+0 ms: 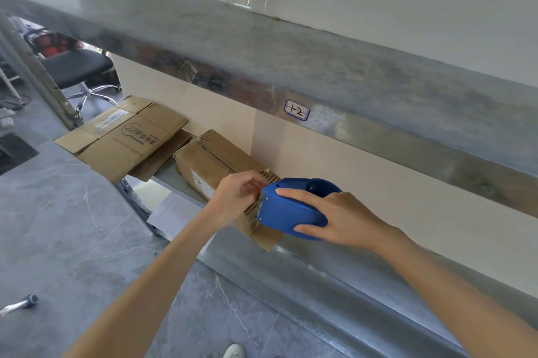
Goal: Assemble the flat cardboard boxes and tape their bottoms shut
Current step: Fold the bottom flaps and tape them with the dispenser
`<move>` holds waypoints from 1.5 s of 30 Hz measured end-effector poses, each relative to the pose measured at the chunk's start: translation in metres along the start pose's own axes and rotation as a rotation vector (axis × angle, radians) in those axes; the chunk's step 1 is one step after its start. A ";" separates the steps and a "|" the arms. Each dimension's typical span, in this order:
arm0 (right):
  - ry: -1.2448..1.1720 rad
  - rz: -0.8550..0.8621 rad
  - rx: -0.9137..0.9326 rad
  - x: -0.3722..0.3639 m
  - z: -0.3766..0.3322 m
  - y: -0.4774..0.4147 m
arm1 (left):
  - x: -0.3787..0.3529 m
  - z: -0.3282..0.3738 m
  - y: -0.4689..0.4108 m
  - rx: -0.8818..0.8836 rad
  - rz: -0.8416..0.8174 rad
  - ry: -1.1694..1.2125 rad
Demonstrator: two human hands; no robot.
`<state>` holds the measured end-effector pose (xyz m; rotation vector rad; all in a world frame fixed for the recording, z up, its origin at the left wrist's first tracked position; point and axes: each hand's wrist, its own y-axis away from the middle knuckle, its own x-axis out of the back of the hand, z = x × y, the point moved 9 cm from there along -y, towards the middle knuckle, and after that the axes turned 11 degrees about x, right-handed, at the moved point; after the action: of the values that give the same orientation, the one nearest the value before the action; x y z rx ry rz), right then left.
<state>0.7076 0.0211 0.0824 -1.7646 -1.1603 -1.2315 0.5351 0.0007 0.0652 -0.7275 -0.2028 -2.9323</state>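
Assembled box: a brown cardboard box [209,165] lies on its side on the lower metal shelf [291,267], close to the cream back wall, its near end toward the person.
Box end: the corrugated flap edges show at the near end, and 1 flap sticks out low beneath the dispenser.
Left hand: the left hand [235,200] grips the near end of the assembled box, fingers curled in against the flap edges; I cannot tell whether it also pinches tape.
Right hand: the right hand [337,221] holds a blue tape dispenser [291,212], fingers laid over its top and thumb under its lower edge.
Tape dispenser: its front touches the flaps at the near end, just beside the left fingers.
Flat boxes: a stack of flat boxes [125,139] lies further left on the same shelf, overhanging its front edge, apart from the assembled box.
Upper beam: a grey metal beam [349,66] crosses above and carries a label [297,109] marked 1-2.
Floor: grey veined tiles [58,226], with a metal tool [20,303] at the lower left.
Background: a black office chair [75,66] stands far left.
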 end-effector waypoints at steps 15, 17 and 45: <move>-0.027 -0.011 0.081 0.016 -0.011 -0.002 | 0.030 -0.030 0.018 0.006 0.147 0.017; 0.000 -0.019 0.051 0.016 0.003 0.012 | 0.052 -0.057 0.030 0.079 0.220 0.042; 0.099 -0.074 -0.184 -0.005 0.052 0.053 | 0.007 -0.074 0.027 -0.083 0.208 -0.050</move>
<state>0.7734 0.0467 0.0591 -1.7834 -1.0934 -1.4939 0.4993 -0.0383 0.0062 -0.7825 -0.0087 -2.7406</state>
